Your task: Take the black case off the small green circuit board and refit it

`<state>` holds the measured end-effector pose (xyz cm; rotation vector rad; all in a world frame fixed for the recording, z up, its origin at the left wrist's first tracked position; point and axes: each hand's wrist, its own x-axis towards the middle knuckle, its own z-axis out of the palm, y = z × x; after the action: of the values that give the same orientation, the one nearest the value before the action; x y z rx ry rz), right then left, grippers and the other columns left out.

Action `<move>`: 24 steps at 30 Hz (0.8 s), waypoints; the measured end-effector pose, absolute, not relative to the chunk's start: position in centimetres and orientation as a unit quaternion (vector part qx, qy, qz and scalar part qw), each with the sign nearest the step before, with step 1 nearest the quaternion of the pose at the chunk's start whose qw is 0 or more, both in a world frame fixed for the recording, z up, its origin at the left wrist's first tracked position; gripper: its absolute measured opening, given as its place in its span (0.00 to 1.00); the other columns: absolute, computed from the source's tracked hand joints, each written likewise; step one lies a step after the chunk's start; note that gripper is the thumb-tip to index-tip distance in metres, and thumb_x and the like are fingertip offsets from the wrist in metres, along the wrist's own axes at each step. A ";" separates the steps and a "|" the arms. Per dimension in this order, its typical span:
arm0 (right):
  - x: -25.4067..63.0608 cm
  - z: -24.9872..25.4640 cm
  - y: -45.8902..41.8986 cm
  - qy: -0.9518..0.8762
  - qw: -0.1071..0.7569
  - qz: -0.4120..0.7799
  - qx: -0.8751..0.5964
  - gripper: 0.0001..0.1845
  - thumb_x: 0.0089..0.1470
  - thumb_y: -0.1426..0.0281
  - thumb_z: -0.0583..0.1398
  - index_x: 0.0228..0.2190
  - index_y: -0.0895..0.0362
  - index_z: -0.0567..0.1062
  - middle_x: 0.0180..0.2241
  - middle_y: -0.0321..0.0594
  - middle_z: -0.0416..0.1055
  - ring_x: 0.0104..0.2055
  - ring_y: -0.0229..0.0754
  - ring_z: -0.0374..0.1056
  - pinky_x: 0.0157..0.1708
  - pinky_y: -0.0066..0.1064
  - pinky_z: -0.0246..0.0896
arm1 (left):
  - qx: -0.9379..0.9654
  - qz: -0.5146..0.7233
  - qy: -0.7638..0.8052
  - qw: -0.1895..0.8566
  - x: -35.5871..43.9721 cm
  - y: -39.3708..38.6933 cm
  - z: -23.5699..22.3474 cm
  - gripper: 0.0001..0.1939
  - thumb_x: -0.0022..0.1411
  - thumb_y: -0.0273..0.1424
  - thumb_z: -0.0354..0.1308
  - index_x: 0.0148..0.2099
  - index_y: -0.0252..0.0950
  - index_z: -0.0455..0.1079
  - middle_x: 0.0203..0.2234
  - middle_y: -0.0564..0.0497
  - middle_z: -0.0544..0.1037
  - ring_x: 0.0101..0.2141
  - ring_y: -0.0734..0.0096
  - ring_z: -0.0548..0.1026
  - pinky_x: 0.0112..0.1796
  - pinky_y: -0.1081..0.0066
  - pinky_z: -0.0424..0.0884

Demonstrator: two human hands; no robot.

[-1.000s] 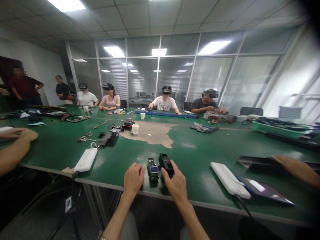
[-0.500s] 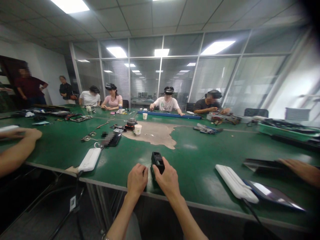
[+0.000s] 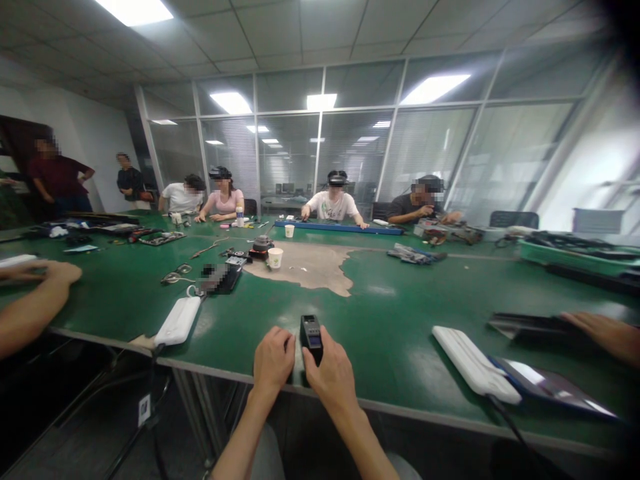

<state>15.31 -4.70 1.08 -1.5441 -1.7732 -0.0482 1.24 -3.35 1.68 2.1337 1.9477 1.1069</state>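
head view: the person's right hand point(image 3: 330, 367) has its fingers clamped on a small black device point(image 3: 310, 327), the thumb on its near left side and the forefinger along its right. the device is close to the near edge of the bench point(image 3: 390, 327), its long side pointing away from the person and a small bluish screen point(image 3: 315, 341) showing on top. the left hand point(image 3: 274, 357) is just to the left of it, a narrow gap between; its fingers curl inward, and one cannot tell whether they close fully or hold anything. well apart on the left lies a white box point(image 3: 177, 321), a pair of glasses point(image 3: 177, 274) beyond it. on the right lies a second white box point(image 3: 473, 363), with a glossy dark panel point(image 3: 555, 388) just beside it. farther right a co-worker's hand point(image 3: 597, 330) is on a long dark piece point(image 3: 535, 327). a paper cup point(image 3: 275, 259) stands on a ragged brown patch point(image 3: 320, 275) toward the middle, and across the bench a person in a white shirt point(image 3: 332, 207) has both hands at a long blue bar point(image 3: 335, 228)
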 end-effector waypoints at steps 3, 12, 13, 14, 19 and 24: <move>15.5 0.8 -4.7 -0.697 0.407 -0.021 -0.590 0.33 0.54 0.61 0.58 0.57 0.64 0.62 0.53 0.54 0.67 0.53 0.53 0.65 0.51 0.43 0.61 | 0.690 0.359 0.628 0.025 1.2 -3.3 1.7 0.15 0.67 0.34 0.45 0.33 0.39 0.70 0.32 0.51 0.73 0.34 0.73 0.71 0.36 0.74 0.61; 15.9 0.3 -3.2 -0.685 0.499 0.026 -0.530 0.39 0.54 0.56 0.57 0.61 0.62 0.56 0.57 0.54 0.63 0.57 0.53 0.61 0.55 0.46 0.58 | 0.683 0.365 0.631 0.049 1.1 -3.3 1.9 0.13 0.66 0.35 0.46 0.35 0.39 0.71 0.32 0.51 0.74 0.34 0.73 0.71 0.36 0.74 0.61; 15.9 0.1 -3.2 -0.681 0.501 0.037 -0.533 0.39 0.54 0.55 0.58 0.61 0.62 0.56 0.56 0.54 0.64 0.57 0.52 0.62 0.55 0.46 0.58 | 0.682 0.362 0.634 0.053 1.1 -3.2 2.0 0.13 0.66 0.34 0.47 0.36 0.39 0.71 0.33 0.51 0.74 0.34 0.73 0.72 0.36 0.74 0.61; 16.0 0.0 -3.2 -0.678 0.501 0.045 -0.537 0.39 0.54 0.55 0.58 0.61 0.62 0.56 0.56 0.55 0.64 0.56 0.52 0.62 0.54 0.46 0.58 | 0.680 0.357 0.638 0.056 1.1 -3.1 2.1 0.12 0.66 0.34 0.47 0.36 0.39 0.71 0.33 0.51 0.74 0.34 0.73 0.72 0.36 0.74 0.61; 16.1 -0.1 -3.5 -0.691 0.491 0.030 -0.530 0.38 0.54 0.57 0.58 0.60 0.62 0.56 0.55 0.54 0.64 0.55 0.52 0.62 0.54 0.46 0.58 | 0.681 0.327 0.649 0.087 1.3 -1.9 3.2 0.10 0.64 0.31 0.48 0.33 0.39 0.69 0.31 0.51 0.74 0.34 0.72 0.72 0.35 0.74 0.60; 15.8 -0.3 -3.6 -0.697 0.478 -0.001 -0.535 0.38 0.55 0.59 0.58 0.61 0.63 0.55 0.56 0.55 0.63 0.55 0.53 0.61 0.54 0.47 0.57 | 0.641 0.383 0.658 0.097 1.7 -1.1 2.8 0.11 0.65 0.31 0.47 0.34 0.37 0.69 0.31 0.50 0.74 0.34 0.72 0.72 0.36 0.74 0.61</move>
<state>15.84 -3.63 -0.33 -1.3065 -1.7024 -0.0013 1.68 -1.09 2.81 1.8966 1.9484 1.1352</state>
